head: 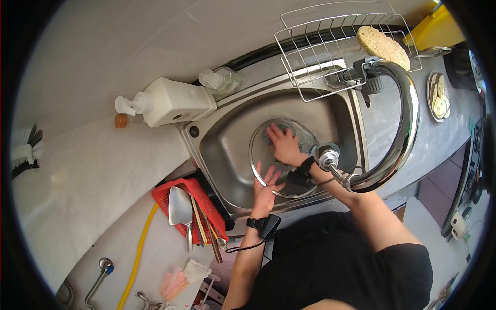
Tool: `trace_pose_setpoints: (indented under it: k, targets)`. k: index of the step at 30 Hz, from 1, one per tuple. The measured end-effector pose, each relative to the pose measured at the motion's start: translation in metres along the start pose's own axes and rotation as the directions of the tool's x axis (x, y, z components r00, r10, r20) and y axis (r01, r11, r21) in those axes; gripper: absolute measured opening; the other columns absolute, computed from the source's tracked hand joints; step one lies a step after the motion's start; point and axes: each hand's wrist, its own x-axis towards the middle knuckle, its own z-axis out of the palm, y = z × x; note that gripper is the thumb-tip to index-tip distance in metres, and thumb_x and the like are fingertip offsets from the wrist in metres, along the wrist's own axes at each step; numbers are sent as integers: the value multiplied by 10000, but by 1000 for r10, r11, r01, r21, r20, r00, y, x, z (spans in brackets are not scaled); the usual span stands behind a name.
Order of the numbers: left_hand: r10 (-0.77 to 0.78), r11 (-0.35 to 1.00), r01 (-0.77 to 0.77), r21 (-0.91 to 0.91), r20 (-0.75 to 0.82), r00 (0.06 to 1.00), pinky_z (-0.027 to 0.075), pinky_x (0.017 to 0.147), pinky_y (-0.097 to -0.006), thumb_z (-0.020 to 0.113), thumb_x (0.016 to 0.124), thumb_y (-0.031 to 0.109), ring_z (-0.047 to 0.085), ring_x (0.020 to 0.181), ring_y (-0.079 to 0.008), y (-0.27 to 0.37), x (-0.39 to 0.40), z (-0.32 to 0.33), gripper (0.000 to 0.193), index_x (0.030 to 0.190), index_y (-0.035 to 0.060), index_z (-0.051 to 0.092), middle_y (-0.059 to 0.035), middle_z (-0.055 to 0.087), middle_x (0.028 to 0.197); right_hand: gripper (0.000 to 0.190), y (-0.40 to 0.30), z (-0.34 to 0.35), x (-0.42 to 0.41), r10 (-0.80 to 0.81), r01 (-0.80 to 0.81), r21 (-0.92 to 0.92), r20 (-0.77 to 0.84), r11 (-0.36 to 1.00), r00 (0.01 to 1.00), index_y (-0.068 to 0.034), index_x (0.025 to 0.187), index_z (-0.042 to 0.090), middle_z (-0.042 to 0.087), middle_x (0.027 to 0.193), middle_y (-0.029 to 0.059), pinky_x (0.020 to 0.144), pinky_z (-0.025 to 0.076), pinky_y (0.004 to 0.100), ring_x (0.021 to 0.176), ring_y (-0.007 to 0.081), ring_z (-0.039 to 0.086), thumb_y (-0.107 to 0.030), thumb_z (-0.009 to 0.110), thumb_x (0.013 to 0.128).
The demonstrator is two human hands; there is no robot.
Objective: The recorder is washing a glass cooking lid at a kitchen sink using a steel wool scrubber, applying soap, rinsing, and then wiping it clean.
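A round, clear glass lid or bowl with a bright rim (252,155) lies in the stainless steel sink (228,155). My left hand (266,190) grips its near left rim, with the fingers spread over the edge. Inside the round piece, my right hand (286,146) presses on a dark, mesh-like scouring pad (285,126), partly hidden under the fingers and blurred. Both wrists wear black straps with a device. The chrome faucet (410,116) arches over my right forearm, its spray head (328,155) just right of the round piece.
A wire rack (310,54) holding an oval sponge (383,46) stands behind the sink. White (178,102) and clear (226,79) pump bottles stand at the back left. A red basket (209,197) with a metal turner (181,205) and chopsticks is at left. Sliced food lies on a plate (440,97) at right.
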Motion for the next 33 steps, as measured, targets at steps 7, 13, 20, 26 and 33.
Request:
trace_pose_setpoints:
  k: [7,13,20,26,33]
  targets:
    - [17,1000,-17,-6,-16,1000,489,865,-496,381,644,-243,394,1249,-323,-2,1,-3,998,1440,299,120,-178,301,1417,670,19,7,9,-190,189,-30,-43,982,981,-135,1361,360,325,1412,62,840,398,526,1139,357,391,-220,612,746]
    - [4,999,-2,43,-40,999,495,835,-423,373,649,-240,397,1256,-292,4,2,0,973,1442,278,148,-176,294,1432,642,44,15,11,594,-600,59,88,798,800,-139,1371,318,288,1404,99,920,345,578,1187,381,350,-255,589,801]
    - [23,998,-23,62,-4,1000,496,860,-466,392,657,-222,393,1254,-322,11,8,-3,964,1444,257,107,-184,302,1418,682,-7,-19,-4,-442,441,46,16,896,897,-150,1329,404,324,1407,65,910,365,486,1198,338,365,-204,653,696]
    - [22,1000,-21,19,-48,999,495,853,-463,400,665,-224,404,1245,-328,6,9,-8,959,1444,232,74,-180,296,1426,728,-4,-28,-10,-512,511,42,14,858,859,-141,1348,384,287,1456,34,929,348,478,1217,343,367,-152,660,674]
    - [57,983,-57,173,1,998,490,853,-436,380,639,-258,397,1252,-324,8,9,5,1001,1442,287,132,-161,256,1458,687,21,17,30,670,-654,181,-44,734,741,-177,1374,323,292,1418,61,922,341,553,1220,370,329,-183,617,753]
